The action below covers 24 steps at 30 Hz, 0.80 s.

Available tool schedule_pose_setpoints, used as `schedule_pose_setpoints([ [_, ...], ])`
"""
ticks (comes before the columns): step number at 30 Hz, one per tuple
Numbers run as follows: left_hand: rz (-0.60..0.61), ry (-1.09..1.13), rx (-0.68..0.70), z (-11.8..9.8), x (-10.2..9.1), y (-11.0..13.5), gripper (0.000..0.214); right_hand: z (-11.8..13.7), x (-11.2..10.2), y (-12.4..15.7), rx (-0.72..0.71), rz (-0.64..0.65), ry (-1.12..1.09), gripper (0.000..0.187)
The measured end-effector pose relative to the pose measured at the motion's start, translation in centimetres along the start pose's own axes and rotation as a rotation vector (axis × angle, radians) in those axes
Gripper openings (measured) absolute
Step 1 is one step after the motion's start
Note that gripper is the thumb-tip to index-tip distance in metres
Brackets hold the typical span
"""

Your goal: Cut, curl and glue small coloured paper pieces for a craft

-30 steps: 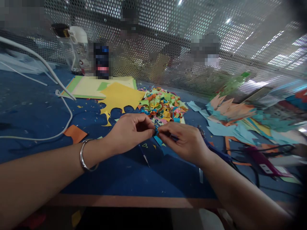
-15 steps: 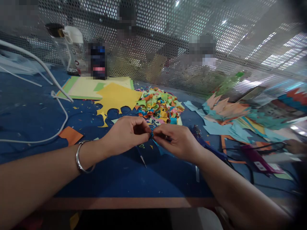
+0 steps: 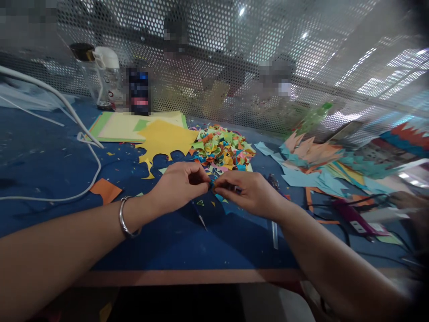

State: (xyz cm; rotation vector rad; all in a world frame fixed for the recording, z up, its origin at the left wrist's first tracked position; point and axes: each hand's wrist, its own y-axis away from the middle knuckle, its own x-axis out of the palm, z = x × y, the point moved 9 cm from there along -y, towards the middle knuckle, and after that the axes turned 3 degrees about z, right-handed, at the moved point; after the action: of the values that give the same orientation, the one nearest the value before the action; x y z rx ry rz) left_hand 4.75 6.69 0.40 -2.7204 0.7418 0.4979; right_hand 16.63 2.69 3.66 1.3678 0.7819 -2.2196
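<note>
My left hand [image 3: 179,184] and my right hand [image 3: 250,193] meet above the blue table [image 3: 50,165], fingertips pinched together on a small blue paper piece [image 3: 212,185]. Most of that piece is hidden by my fingers. A silver bangle [image 3: 124,218] sits on my left wrist. Just beyond my hands lies a heap of small folded coloured paper pieces [image 3: 223,150]. A thin pen-like tool [image 3: 200,218] rests on the table under my hands.
A cut yellow sheet [image 3: 166,139] and a stack of paper sheets [image 3: 117,127] lie at the back left, by a bottle [image 3: 110,76]. A white cable [image 3: 77,134] loops on the left. Cut paper scraps [image 3: 321,165] and dark cables [image 3: 351,214] cover the right side. A perforated screen [image 3: 234,53] stands behind.
My hands stay pinched together on the blue piece, with small finger shifts. The view has drifted slightly; nothing on the table has moved.
</note>
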Motion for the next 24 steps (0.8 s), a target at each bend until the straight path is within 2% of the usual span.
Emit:
schedule_pose_setpoints([
  [4,-0.061,0.163,-0.030,1.3,-1.1,-0.7,0.010,-3.0,-1.6,2.7,0.146,0.094,0.167,0.025],
  [7,-0.131,0.254,-0.003,2.0,-1.9,-1.3,0.012,-6.5,-3.6,7.1,0.331,0.074,0.301,0.029],
  [9,-0.132,0.321,0.013,2.3,-1.8,-1.6,0.013,-9.1,-4.5,10.8,0.492,0.043,0.343,0.032],
  [13,-0.072,0.393,0.006,2.6,-0.8,-1.9,0.016,-12.3,-4.7,15.8,0.558,-0.037,0.382,0.035],
  [18,-0.047,0.421,-0.049,2.7,-0.4,-1.7,0.017,-13.8,-3.6,17.2,0.529,-0.043,0.400,0.041],
  [24,-0.031,0.451,-0.076,2.6,-0.3,-1.7,0.020,-13.3,-3.7,16.6,0.522,-0.058,0.466,0.028],
])
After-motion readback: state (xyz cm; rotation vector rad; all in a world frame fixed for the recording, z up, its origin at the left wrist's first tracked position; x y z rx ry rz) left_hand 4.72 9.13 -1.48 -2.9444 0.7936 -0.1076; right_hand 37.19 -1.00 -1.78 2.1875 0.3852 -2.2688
